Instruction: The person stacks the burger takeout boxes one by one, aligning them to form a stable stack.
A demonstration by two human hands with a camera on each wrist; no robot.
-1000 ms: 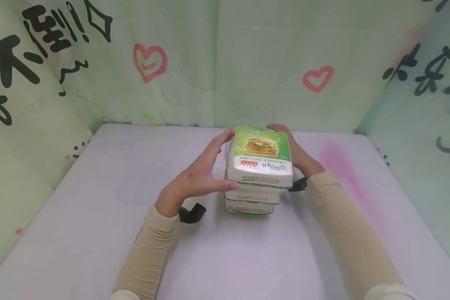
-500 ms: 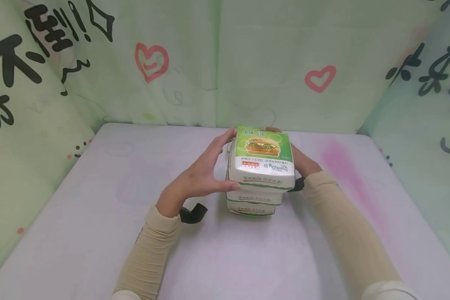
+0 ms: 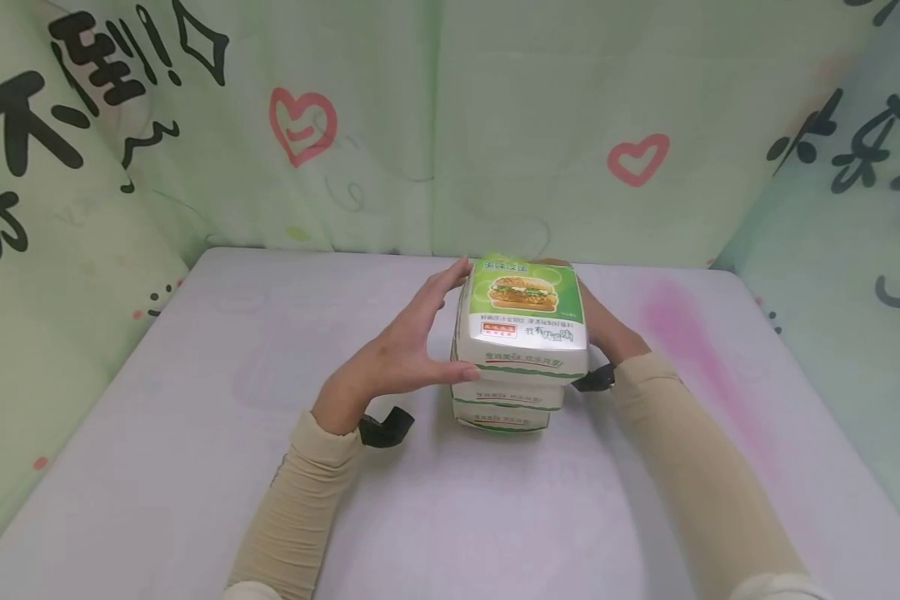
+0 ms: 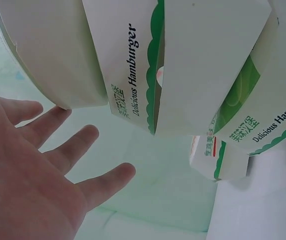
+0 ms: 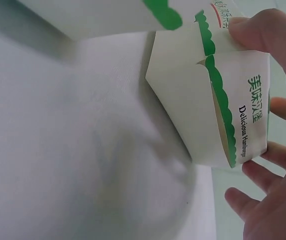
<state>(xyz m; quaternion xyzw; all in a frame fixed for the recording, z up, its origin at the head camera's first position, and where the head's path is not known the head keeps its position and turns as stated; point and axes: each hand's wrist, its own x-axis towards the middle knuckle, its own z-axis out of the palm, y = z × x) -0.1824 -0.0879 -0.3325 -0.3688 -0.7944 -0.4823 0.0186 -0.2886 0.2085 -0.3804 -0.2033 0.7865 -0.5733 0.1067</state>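
Observation:
A stack of white-and-green hamburger boxes (image 3: 525, 333) stands on the table, the top box bearing a burger picture. My left hand (image 3: 390, 354) stands at its left side, fingers spread and mostly straight. The left thumb lies at the top box's front corner; in the left wrist view one fingertip meets a box edge (image 4: 48, 50). Behind the stack, my right hand (image 3: 607, 321) is partly hidden. In the right wrist view the right hand (image 5: 278, 195) grips a separate hamburger box (image 5: 248, 105), thumb on one side and fingers on the other.
The pale table (image 3: 157, 467) extends around the stack and ends at a green printed curtain (image 3: 495, 125) behind. Green side panels (image 3: 45, 292) flank the table. A dark strap piece (image 3: 385, 427) hangs at the left wrist.
My right hand has sunk slightly lower behind the stack, so less of its fingers shows over the top. The left hand and the stack look nearly still.

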